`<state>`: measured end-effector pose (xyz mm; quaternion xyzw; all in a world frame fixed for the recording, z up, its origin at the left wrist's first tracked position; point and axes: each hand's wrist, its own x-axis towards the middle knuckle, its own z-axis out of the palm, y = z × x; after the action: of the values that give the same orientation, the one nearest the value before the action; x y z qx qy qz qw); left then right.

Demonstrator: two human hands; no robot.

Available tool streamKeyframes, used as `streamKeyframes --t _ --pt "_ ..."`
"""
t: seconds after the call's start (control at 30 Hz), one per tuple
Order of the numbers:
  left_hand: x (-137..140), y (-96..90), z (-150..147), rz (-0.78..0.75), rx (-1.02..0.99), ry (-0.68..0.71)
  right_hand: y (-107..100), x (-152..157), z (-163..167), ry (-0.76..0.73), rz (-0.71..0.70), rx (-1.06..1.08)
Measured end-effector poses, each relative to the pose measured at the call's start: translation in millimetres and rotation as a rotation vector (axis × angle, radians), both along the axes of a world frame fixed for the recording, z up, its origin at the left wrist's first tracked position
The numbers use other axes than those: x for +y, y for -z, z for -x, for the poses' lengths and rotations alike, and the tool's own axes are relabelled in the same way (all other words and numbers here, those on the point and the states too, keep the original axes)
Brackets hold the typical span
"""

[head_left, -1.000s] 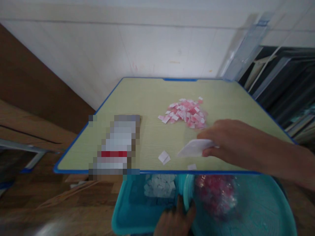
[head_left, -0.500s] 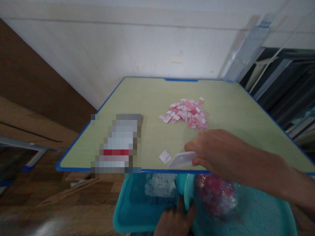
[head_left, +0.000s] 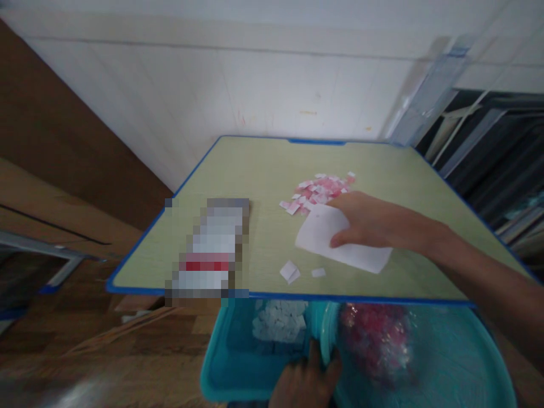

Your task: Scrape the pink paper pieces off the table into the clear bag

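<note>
My right hand point(head_left: 361, 221) is closed on a thin white card point(head_left: 323, 232), pinched between thumb and fingers and tilted above the table. Just beyond its far edge lies a pile of small pink and white squares point(head_left: 318, 190), partly covered by the hand. Near the table's front edge are a few loose white squares point(head_left: 289, 272) and one small white piece point(head_left: 318, 272). Below the table, my left hand point(head_left: 304, 382) grips the rim of a round teal basin point(head_left: 463, 362), its fingers straddling the edge where the basin meets a teal rectangular tub point(head_left: 212, 368).
White squares point(head_left: 280, 320) fill part of the rectangular tub. A clear bag of pink pieces point(head_left: 378, 340) sits in the basin. A blurred-out flat object point(head_left: 212, 243) lies on the table's left side. The blue-edged table point(head_left: 263, 170) stands against a white wall.
My right hand has moved away from the front edge towards the pile, turning the card so its broad face shows. A small white piece now shows near the edge. My left hand stays put.
</note>
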<state>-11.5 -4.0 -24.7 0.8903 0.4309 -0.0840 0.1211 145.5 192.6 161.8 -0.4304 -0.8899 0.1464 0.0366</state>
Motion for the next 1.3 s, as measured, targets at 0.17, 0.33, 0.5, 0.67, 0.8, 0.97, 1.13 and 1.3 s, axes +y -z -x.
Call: streamKeyframes --t 0.17,0.33,0.5,0.67,0.8,0.97,1.13,1.3 --pt "-2 0.7 1 -0.051 -0.001 0.021 7 12 14 0.008 0.176 -0.062" --pt "0 -3.0 -1 -0.018 0.007 0.005 3 3 44 -0.038 0.212 -0.074" --pt "0 -3.4 -2 0.013 -0.013 -0.022 0 -5 62 -0.076 0.232 -0.101" --pt "1 -5.1 -2 0.012 -0.005 -0.019 5 -9 68 -0.123 0.193 -0.092" --pt "1 -6.5 -2 0.015 0.001 -0.02 8 -11 68 -0.138 0.135 -0.078" --pt "1 -3.6 -3 0.056 0.039 -0.027 12 -23 62 -0.141 0.029 -0.046" --pt "3 -2.0 -3 0.069 0.062 -0.009 4 -51 58 -0.166 -0.116 0.019" --pt "6 -7.2 -3 0.054 0.076 -0.015 -6 -77 61 -0.23 -0.141 0.033"
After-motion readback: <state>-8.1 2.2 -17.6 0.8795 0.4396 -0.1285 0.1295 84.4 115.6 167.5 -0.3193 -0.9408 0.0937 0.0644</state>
